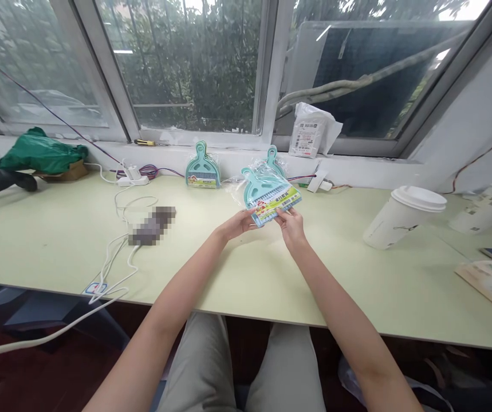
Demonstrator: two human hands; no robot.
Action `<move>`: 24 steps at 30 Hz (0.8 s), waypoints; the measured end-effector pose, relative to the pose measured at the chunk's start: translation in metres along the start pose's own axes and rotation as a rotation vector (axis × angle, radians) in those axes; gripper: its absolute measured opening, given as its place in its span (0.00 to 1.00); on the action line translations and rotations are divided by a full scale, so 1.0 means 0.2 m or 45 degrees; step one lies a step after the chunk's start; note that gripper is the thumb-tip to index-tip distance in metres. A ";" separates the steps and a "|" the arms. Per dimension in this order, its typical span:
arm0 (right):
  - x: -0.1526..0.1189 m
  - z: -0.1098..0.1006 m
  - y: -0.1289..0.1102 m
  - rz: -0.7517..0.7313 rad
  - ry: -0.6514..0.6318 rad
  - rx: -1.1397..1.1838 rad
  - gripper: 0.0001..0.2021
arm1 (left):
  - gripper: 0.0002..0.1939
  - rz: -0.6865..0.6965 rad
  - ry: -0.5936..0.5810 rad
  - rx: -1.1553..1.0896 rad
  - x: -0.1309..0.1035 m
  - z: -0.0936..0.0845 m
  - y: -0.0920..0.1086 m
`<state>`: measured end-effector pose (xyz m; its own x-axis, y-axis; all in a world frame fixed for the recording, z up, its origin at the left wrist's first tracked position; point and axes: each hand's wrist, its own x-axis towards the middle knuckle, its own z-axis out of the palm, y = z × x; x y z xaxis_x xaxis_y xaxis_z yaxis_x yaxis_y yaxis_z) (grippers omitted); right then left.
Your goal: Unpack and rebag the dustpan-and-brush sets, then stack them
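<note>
While both hands, left hand [237, 223] and right hand [291, 225], pinch the packaged teal dustpan set [269, 191] by its unreadable label, a second pack [203, 167] stands at ten o'clock.

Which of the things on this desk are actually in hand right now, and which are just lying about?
In hand:
left hand and right hand, both gripping the packaged teal dustpan set

Lying about:
second packaged dustpan set against the sill
white lidded cup
green bag
white cable
white pouch on the sill

A pixelated blur hides the object [152, 226] among the cables [114, 266].
</note>
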<state>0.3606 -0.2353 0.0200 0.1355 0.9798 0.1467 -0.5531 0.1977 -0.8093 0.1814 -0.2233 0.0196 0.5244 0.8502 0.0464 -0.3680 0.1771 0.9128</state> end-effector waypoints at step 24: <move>0.01 0.02 0.00 -0.038 0.015 -0.015 0.19 | 0.21 0.058 0.016 -0.058 0.02 0.11 -0.02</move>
<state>0.3584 -0.2336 0.0226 0.1617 0.9730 0.1646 -0.5387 0.2267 -0.8114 0.2018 -0.2321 0.0257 0.4969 0.8639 0.0825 -0.4260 0.1600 0.8905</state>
